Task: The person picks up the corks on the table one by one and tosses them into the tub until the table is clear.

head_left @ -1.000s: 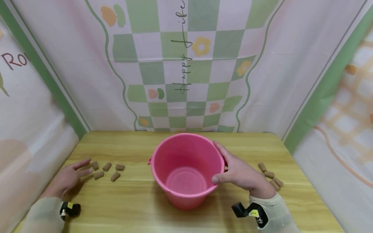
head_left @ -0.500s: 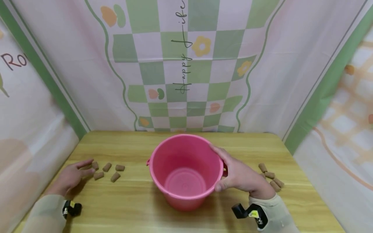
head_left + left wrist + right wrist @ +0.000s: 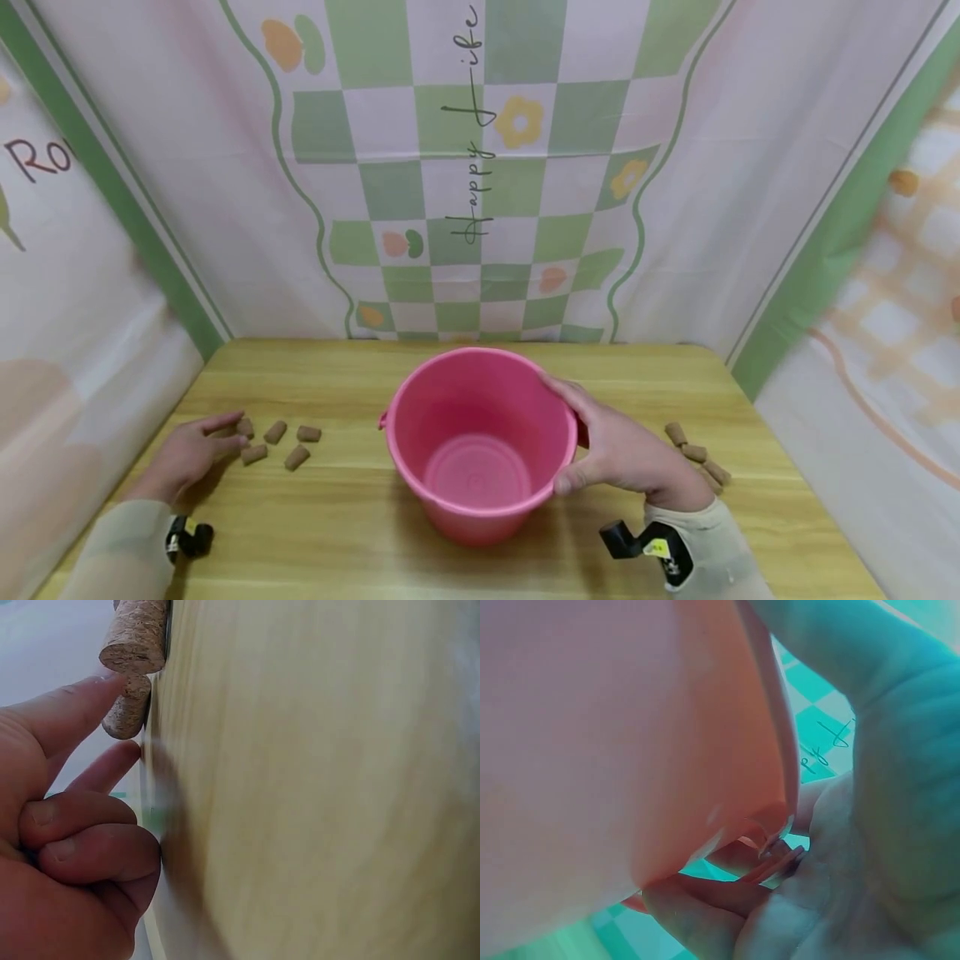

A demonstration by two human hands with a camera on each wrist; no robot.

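Note:
A pink bucket point(image 3: 480, 525) stands near the middle of the table, its open mouth tipped toward me in the head view. My right hand point(image 3: 618, 446) grips its right side at the rim, the thumb at the near side and fingers spread along the far side; the right wrist view shows fingers by the handle lug. At the left, my left hand point(image 3: 183, 454) rests low by several brown corks. Thumb and index finger extend to either side of the nearest cork point(image 3: 245, 428); the remaining fingers point(image 3: 101, 851) curl in against the table.
Other corks point(image 3: 297, 457) lie loose between the left hand and the bucket. A second group of corks point(image 3: 694, 452) lies on the right, partly behind the right wrist. The wooden table point(image 3: 337, 533) meets patterned curtains point(image 3: 480, 283) at its back and sides.
My left hand has edged right, its thumb and index finger now closer about the nearest cork. The right thumb has slid off the inside of the rim, and the bucket has shifted slightly.

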